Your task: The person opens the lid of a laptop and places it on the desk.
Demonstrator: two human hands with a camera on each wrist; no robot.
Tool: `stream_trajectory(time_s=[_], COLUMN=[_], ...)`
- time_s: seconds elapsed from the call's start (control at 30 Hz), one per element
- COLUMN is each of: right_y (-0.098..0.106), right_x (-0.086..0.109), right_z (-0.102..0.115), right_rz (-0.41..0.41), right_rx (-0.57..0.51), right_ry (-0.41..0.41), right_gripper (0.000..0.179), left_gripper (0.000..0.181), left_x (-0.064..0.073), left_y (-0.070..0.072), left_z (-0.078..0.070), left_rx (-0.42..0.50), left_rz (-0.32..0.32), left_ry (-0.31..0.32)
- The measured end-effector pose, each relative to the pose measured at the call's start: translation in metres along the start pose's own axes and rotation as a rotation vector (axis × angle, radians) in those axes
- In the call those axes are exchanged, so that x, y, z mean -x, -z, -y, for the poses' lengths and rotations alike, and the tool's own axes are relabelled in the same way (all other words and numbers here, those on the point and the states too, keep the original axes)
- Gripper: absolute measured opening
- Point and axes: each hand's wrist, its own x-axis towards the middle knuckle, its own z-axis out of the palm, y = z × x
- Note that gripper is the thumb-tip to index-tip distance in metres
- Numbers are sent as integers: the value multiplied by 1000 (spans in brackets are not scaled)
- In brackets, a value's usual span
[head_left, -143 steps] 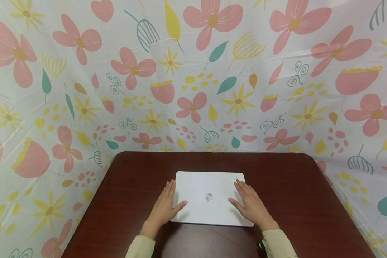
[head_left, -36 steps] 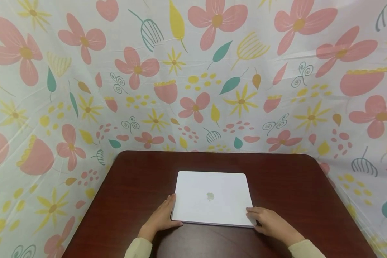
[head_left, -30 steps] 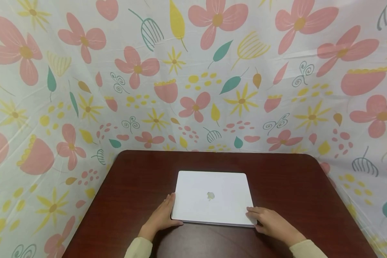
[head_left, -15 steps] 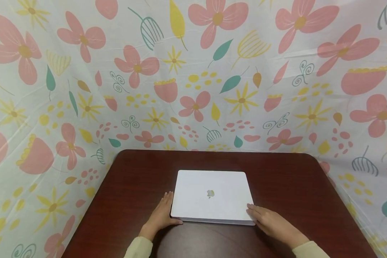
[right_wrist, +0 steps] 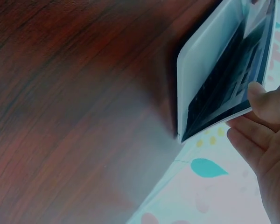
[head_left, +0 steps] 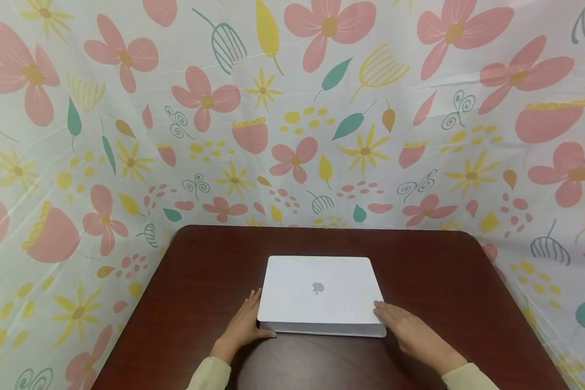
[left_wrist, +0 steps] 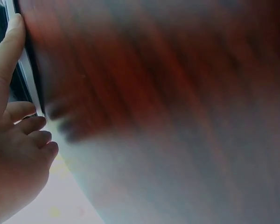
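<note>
A silver laptop [head_left: 317, 303] lies on the dark wooden table, its lid raised a little at the front edge. Below the lid shows a strip of the base [head_left: 324, 329]. My right hand [head_left: 414, 336] pinches the lid near its front right corner. In the right wrist view, the thumb is on the screen side [right_wrist: 256, 70] and the fingers are on the outer side. My left hand [head_left: 239, 325] holds the base's front left corner, thumb along the front edge and fingers at the left side. The left wrist view shows those fingers [left_wrist: 32, 123] bent against the edge.
The brown table [head_left: 214, 260] has rounded far corners. A white cloth [head_left: 292, 108] printed with pink, yellow and green flowers and leaves hangs behind it and on both sides. Light reflects off the tabletop in front of the laptop.
Earlier both hands lay spread on the closed lid, then moved to its front corners. Over the last second, the right hand has raised the lid's front edge, opening a gap above the base.
</note>
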Motion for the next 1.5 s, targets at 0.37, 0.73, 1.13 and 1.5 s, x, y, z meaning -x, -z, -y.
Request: stream_trajectory(time_s=[0.37,0.73,1.13,1.5], right_y=[4,8,15,30], right_x=[-5,-10,-19,-37], right_z=[-4,-12,-17,-29], right_rz=[-34,-67,-114,-53], right_rx=[9,-23,-51,-99], right_ry=[-20,-29,-64,-127], right_gripper=[68,35,57,54], left_gripper=[107,92,65,70], left_x=[3,6,4,1], left_y=[-1,-1,-1,1], left_z=[-3,-12,-20,-22], left_rx=[42,-49,-144,-110], left_rz=[19,0,70,67], left_ry=[35,-29,-66,-80])
